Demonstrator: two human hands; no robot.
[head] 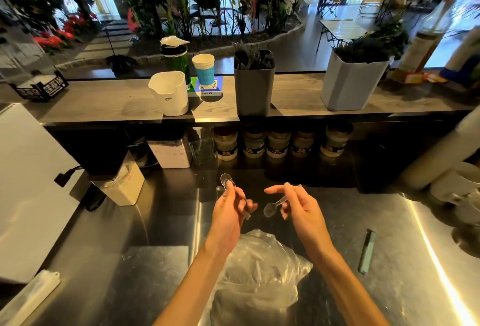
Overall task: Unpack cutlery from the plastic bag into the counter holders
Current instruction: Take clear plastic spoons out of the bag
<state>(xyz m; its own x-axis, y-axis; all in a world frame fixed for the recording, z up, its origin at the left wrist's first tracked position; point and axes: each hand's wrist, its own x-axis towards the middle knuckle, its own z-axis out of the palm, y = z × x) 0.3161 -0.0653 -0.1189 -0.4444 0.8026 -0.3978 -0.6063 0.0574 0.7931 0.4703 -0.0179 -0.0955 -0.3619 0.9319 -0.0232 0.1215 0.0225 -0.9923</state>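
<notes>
My left hand (230, 206) has its fingers curled round a small bunch of clear plastic spoons (228, 181), their bowls sticking up past my thumb and away from me. My right hand (294, 204) pinches a single clear spoon (272, 206) by the handle, bowl hanging down toward my left hand, with my index finger stretched out loose above it. Just below both wrists, nearer to me, the crumpled plastic bag (259, 273) lies on the steel worktop (145, 260). Off to the right of my right arm lies a slim green pen-like thing (366, 251). Beyond my fingertips, up on the wooden counter (104, 102), stand the holders: a white one (170, 94) ahead to the left, a dark grey one (254, 91) packed with black cutlery (250, 59) straight ahead, and a pale grey one (350, 84) to the right.
</notes>
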